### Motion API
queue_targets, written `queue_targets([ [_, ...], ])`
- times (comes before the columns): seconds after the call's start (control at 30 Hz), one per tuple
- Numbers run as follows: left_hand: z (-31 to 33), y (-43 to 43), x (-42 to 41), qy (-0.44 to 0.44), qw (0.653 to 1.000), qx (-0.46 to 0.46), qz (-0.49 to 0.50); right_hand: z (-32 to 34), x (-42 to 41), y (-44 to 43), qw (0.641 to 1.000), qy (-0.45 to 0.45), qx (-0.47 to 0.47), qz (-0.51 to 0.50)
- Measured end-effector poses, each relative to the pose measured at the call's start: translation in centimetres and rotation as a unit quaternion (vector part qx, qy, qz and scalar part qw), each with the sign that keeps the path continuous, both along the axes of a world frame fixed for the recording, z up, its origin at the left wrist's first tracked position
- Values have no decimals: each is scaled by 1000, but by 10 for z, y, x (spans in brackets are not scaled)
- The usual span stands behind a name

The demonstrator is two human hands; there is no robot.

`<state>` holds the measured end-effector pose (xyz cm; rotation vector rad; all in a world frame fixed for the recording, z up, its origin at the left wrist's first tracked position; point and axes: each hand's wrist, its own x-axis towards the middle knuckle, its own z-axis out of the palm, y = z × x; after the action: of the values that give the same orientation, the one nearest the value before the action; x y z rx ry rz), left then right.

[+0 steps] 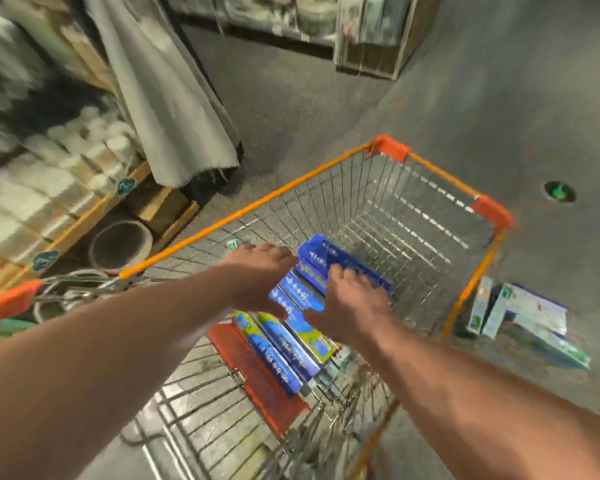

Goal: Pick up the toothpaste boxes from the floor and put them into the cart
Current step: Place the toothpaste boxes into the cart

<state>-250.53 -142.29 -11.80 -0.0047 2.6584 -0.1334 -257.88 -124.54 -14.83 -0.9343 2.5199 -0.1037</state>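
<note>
Your left hand (257, 271) and right hand (350, 306) both grasp one bundle of blue toothpaste boxes (312, 268), held inside cart (257, 202) rim, above wire bottom. Bundle long axis roughly 10-to-4 o'clock. Left hand at its 9 o'clock side, right hand at 4 o'clock, fingers curled over top. Stowed boxes (284, 355) lie at 6 o'clock of hands, similar slant. Likely next: lower bundle, let go. Pale boxes (527, 317) remain on floor (499, 98), 3 o'clock of hands, outside cart's right wall; right hand nearer.
</note>
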Motion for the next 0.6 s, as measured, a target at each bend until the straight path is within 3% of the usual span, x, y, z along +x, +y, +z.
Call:
queue_targets([
  [0.17, 91, 32, 23, 48, 998, -10, 41, 97, 3, 29, 997, 47, -29, 49],
  [0.37, 193, 73, 54, 133, 990, -12, 53, 212, 28, 90, 993, 93, -66, 40],
  [0.6, 262, 148, 79, 192, 981, 5, 7, 300, 67, 195, 988, 124, -85, 36],
])
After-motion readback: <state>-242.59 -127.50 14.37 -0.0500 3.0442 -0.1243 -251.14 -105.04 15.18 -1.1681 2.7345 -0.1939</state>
